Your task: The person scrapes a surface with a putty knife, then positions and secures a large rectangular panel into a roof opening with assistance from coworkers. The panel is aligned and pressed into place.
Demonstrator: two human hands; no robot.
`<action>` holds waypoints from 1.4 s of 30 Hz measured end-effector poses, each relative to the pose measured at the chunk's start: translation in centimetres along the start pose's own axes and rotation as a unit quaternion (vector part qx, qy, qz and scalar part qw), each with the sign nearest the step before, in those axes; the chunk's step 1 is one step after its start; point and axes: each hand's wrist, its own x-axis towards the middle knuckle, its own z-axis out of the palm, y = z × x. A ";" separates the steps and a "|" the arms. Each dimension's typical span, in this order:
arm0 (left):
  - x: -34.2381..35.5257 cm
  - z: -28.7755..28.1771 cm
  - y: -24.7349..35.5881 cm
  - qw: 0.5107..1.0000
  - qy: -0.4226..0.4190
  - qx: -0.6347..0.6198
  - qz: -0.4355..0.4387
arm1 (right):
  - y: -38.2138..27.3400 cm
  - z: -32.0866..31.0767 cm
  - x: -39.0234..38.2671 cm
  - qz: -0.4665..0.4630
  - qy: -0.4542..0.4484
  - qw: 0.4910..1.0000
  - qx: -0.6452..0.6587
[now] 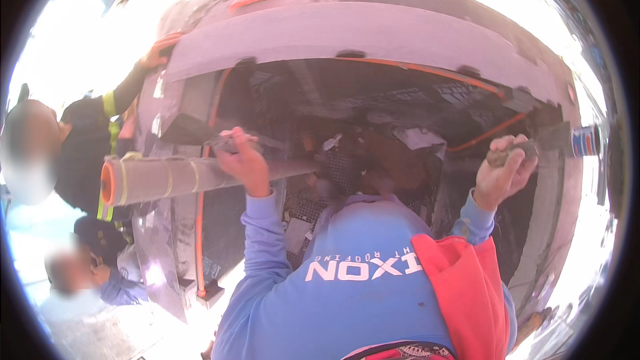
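My left hand (245, 163) is closed round the grey, dirt-crusted handle of a trowel-like tool (183, 129), whose dark flat blade points left. Just below that hand runs a long greyish tube (163, 179) with pale bands and an orange end; I cannot tell whether they touch. My right hand (501, 172), raised over the right side, grips the mud-caked handle of a tool with a dark flat blade (553, 139). A white, blue and red label (587, 141) shows at this blade's far end. Blue sleeves cover both my arms.
A pale concrete-like rim (347, 30) surrounds a deep opening lined with dark sheets (360, 103) and orange strips (199, 240). Mesh and debris (297, 227) lie low inside, beside white crumpled material (420, 139). Two people (83, 147) are at the left, one with a hand on the rim.
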 end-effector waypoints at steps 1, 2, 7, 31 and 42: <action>-0.3 0.5 0.0 1.000 0.009 0.021 -0.019 | 1.0 -2.4 0.4 0.010 -0.026 0.999 -0.015; 0.1 -0.5 -1.3 0.989 0.038 0.137 -0.034 | 2.5 -4.8 1.2 0.017 -0.044 0.998 -0.039; 4.1 0.6 -3.3 0.993 0.105 0.056 0.003 | 6.1 -6.0 2.6 0.125 0.162 0.978 0.032; 15.1 5.0 -8.9 0.965 0.102 -0.180 -0.162 | 14.9 -0.5 7.7 0.205 0.315 0.926 0.011; 14.7 7.2 -6.5 0.966 0.056 -0.212 -0.138 | 22.6 -8.6 10.4 0.047 0.152 0.960 -0.232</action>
